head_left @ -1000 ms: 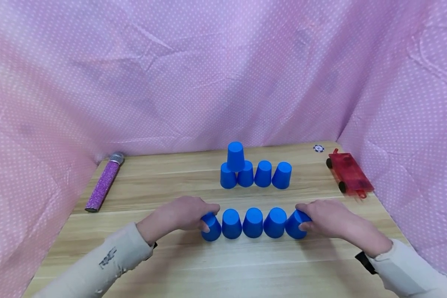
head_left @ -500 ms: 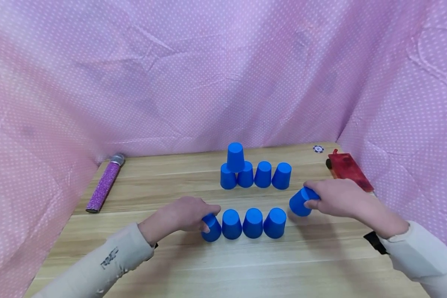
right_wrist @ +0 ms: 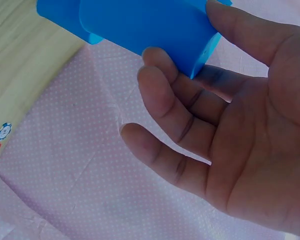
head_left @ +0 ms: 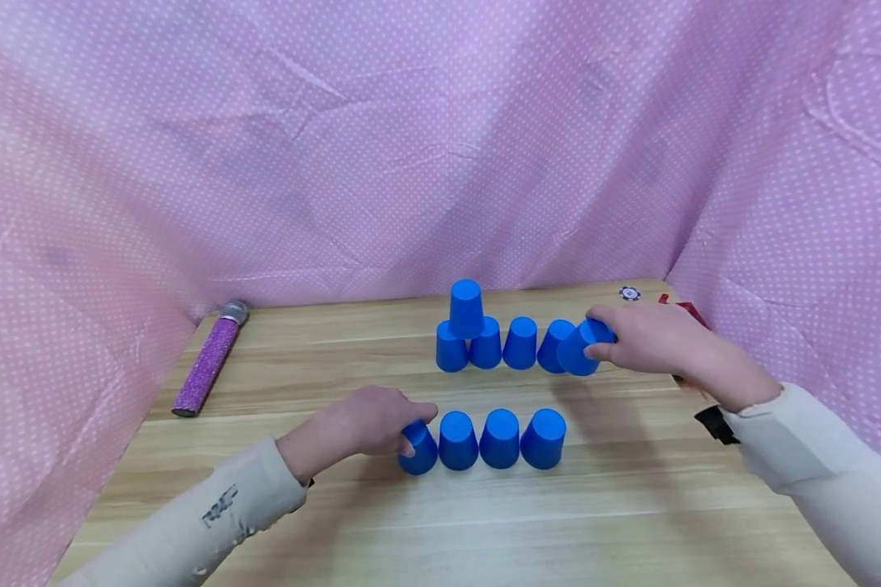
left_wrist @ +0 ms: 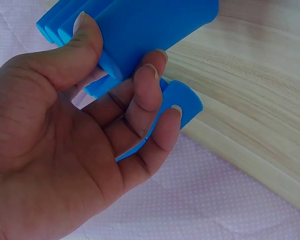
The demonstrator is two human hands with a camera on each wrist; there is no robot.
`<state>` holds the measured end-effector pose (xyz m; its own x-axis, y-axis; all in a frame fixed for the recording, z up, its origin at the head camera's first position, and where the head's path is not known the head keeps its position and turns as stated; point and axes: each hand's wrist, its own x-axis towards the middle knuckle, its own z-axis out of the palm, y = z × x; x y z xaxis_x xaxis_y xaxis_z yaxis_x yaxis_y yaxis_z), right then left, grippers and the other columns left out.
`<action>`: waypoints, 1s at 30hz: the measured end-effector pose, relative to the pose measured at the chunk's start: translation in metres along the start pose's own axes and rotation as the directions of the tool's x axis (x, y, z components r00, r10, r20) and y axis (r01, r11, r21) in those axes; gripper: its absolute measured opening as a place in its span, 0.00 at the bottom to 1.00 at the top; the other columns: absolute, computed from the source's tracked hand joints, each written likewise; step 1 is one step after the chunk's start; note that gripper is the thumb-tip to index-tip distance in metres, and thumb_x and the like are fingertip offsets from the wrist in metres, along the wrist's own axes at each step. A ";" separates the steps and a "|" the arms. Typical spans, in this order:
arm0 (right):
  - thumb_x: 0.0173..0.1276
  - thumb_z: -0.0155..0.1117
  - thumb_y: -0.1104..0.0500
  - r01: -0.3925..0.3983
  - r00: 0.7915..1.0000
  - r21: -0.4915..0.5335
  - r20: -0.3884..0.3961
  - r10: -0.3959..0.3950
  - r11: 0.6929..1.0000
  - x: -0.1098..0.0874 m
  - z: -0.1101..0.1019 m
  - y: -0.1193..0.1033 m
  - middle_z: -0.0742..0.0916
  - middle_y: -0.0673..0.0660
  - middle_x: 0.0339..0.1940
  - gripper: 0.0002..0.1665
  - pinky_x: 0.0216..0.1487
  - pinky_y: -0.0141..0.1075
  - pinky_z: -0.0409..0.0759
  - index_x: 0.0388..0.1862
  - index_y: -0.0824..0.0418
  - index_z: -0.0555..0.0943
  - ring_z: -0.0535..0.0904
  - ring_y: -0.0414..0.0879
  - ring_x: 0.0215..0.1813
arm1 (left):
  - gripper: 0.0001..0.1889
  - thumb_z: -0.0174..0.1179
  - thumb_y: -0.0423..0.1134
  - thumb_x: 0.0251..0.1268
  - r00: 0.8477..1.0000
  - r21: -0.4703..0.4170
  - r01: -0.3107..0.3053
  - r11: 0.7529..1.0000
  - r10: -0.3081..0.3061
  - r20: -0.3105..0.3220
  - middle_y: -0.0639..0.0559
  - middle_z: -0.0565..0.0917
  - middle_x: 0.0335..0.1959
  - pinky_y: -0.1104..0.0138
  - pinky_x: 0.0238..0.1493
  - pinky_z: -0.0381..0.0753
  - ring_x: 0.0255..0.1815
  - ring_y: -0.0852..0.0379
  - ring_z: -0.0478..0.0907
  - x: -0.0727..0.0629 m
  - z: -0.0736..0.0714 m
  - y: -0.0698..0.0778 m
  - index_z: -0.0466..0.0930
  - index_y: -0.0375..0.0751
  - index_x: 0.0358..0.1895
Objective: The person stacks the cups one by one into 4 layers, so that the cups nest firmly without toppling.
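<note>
My right hand (head_left: 649, 338) grips an upside-down blue cup (head_left: 580, 349), slightly tilted, at the right end of the back row. That cup overlaps the neighbouring back-row cup (head_left: 553, 346) in the head view. In the right wrist view, thumb and fingers pinch the held cup (right_wrist: 150, 30) near its base. At the left end of the front row, my left hand (head_left: 363, 422) holds another blue cup (head_left: 419, 456), with the thumb on its near side. Beside it stand several upside-down cups (head_left: 458, 440). One cup (head_left: 466, 310) rests on top of two back-row cups (head_left: 452, 350) at the left.
A purple glittery microphone (head_left: 209, 363) lies at the table's left. Toward the back right are a poker chip (head_left: 630, 293) and a red toy car (head_left: 690, 311), mostly covered by my right hand and arm. Pink dotted cloth (head_left: 440, 147) surrounds the wooden table (head_left: 323, 350).
My right hand has lifted the rightmost front-row cup away and carried it back to the right end of the back row. The left hand stays at its cup.
</note>
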<state>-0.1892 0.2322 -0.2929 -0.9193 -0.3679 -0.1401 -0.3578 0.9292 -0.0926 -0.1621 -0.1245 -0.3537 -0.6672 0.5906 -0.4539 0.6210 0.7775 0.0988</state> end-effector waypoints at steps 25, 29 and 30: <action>0.70 0.62 0.42 -0.029 0.993 0.026 0.119 0.025 0.999 0.067 -0.020 -0.005 0.84 0.66 0.58 0.37 0.53 0.63 0.79 0.69 0.65 0.72 0.80 0.65 0.60 | 0.18 0.72 0.50 0.59 1.000 0.064 0.007 0.998 -0.006 -0.010 0.59 0.82 0.26 0.70 0.30 0.75 0.26 0.60 0.74 0.001 0.002 0.001 0.73 0.58 0.47; 0.71 0.62 0.43 -0.031 0.991 0.038 0.130 0.026 0.999 0.074 -0.020 -0.007 0.84 0.67 0.59 0.37 0.55 0.64 0.78 0.69 0.66 0.72 0.80 0.66 0.60 | 0.18 0.72 0.49 0.59 1.000 0.059 0.007 0.998 -0.006 -0.007 0.58 0.82 0.27 0.70 0.30 0.75 0.26 0.60 0.74 0.001 0.001 0.001 0.74 0.58 0.48; 0.71 0.62 0.43 -0.031 0.991 0.036 0.134 0.026 0.999 0.075 -0.020 -0.007 0.84 0.67 0.59 0.37 0.55 0.64 0.78 0.69 0.66 0.71 0.79 0.66 0.60 | 0.18 0.72 0.49 0.59 1.000 0.057 0.006 0.998 -0.005 -0.007 0.58 0.82 0.27 0.70 0.30 0.75 0.26 0.60 0.74 0.001 0.001 0.002 0.74 0.58 0.48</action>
<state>-0.2589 0.1986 -0.2831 -0.8981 -0.3447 -0.2730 -0.3227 0.9384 -0.1233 -0.1612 -0.1231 -0.3550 -0.6733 0.5880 -0.4483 0.6396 0.7673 0.0457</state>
